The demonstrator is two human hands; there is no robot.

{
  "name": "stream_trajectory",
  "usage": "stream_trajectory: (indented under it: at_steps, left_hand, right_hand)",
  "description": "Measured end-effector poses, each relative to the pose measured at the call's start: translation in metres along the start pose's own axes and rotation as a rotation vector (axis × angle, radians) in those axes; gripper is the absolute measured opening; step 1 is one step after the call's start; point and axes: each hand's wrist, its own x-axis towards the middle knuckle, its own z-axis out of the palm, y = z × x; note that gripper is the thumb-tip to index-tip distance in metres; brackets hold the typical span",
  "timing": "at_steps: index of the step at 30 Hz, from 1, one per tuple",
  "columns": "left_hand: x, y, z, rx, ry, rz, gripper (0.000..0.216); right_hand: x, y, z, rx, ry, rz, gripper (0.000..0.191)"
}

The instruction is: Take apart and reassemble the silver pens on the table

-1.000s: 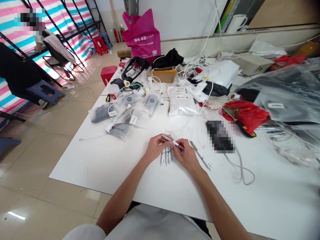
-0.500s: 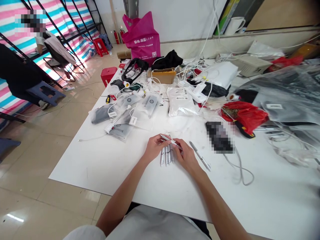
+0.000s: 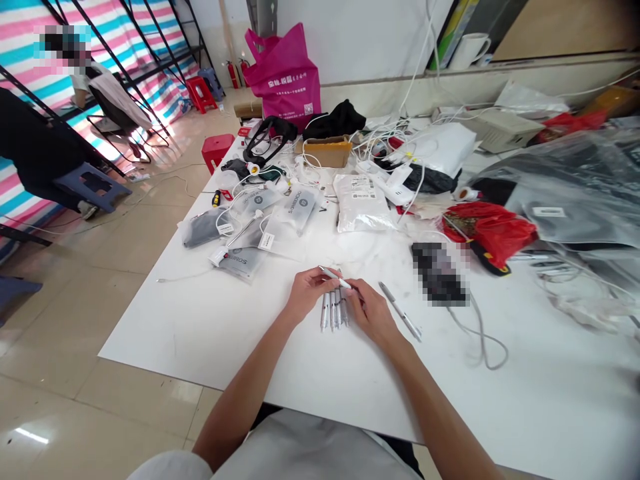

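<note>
L hand [image 3: 313, 295] pinching silver pen [image 3: 335, 276] w/ R hand [image 3: 370, 310] | both part-closed | pen row [image 3: 333, 312] betw hands | loose pen [image 3: 399, 310] by R

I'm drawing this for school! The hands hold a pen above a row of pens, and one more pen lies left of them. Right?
No: the extra pen lies right of the hands, beside the right hand, not left of them, as the head view shows.

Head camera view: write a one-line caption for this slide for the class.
Left hand holds a pen above a row of silver pens on a white table, right hand at its tip.
</note>
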Motion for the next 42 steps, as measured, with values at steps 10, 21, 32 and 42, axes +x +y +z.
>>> stream_trajectory:
  at_steps: [10, 21, 32, 42]
  left_hand:
    - [0.000, 0.002, -0.001, -0.012, -0.017, -0.028, 0.026]
    - [-0.004, 0.012, -0.003, -0.136, -0.158, -0.058, 0.048]
    - [-0.002, 0.011, 0.003, -0.244, -0.065, 0.033, 0.030]
    - [-0.003, 0.016, 0.001, -0.435, -0.060, -0.089, 0.038]
  right_hand:
    - [0.001, -0.003, -0.001, 0.019, -0.058, 0.017, 0.029]
    - [-0.002, -0.007, -0.001, 0.257, -0.164, 0.103, 0.033]
    - [-0.001, -0.017, -0.002, 0.362, -0.233, 0.149, 0.039]
    - [-0.009, -0.019, 0.005, 0.083, -0.094, -0.385, 0.050]
